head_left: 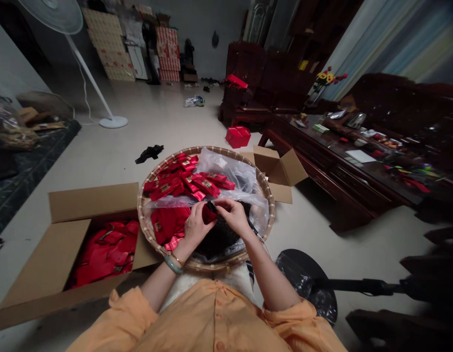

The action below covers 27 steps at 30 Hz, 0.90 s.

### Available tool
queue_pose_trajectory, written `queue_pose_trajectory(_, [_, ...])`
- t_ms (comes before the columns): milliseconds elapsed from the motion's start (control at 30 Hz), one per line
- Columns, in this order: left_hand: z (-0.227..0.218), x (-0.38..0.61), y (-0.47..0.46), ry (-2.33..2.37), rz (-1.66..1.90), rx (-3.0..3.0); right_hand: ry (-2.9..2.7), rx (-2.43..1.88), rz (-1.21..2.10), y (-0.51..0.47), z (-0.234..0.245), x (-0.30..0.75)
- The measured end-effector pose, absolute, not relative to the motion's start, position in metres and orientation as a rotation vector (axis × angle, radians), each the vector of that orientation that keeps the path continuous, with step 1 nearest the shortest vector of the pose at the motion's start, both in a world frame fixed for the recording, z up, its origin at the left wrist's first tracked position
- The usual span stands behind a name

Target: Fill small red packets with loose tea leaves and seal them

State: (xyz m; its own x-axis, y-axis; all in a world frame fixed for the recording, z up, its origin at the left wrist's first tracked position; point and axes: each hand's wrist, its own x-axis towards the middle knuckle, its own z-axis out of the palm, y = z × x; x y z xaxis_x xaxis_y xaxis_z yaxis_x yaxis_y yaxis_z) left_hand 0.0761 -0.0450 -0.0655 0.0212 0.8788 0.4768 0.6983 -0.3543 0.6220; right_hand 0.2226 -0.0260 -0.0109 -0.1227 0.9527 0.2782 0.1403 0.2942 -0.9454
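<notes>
Over a round woven bamboo tray, my left hand grips a small red packet between thumb and fingers. My right hand pinches a small black piece at the packet's upper edge; its exact kind is too small to make out. Beneath both hands lies a dark heap on clear plastic sheeting. Flat red packets are stacked left of my left hand. Farther back in the tray, plump red packets with gold labels form a loose pile.
To the left, an open cardboard box holds many red packets. Another open box stands right of the tray, near a dark wooden table. A black round stand base is at the right. A white fan stands behind.
</notes>
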Motion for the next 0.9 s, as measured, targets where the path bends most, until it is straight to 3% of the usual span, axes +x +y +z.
queue_pose_trajectory(267, [-0.071, 0.072, -0.039, 1.64, 1.101, 2.16, -2.111, -1.057, 0.526, -0.032, -0.008, 0.221])
queue_pose_trajectory(600, [-0.077, 0.058, -0.03, 1.43, 1.119, 2.05, -1.741, -1.046, 0.93, -0.024, 0.006, 0.238])
queue_pose_trajectory(900, [-0.081, 0.055, -0.029, 1.362, 1.194, 1.587, -1.804, -1.095, 0.78, -0.027, 0.001, 0.251])
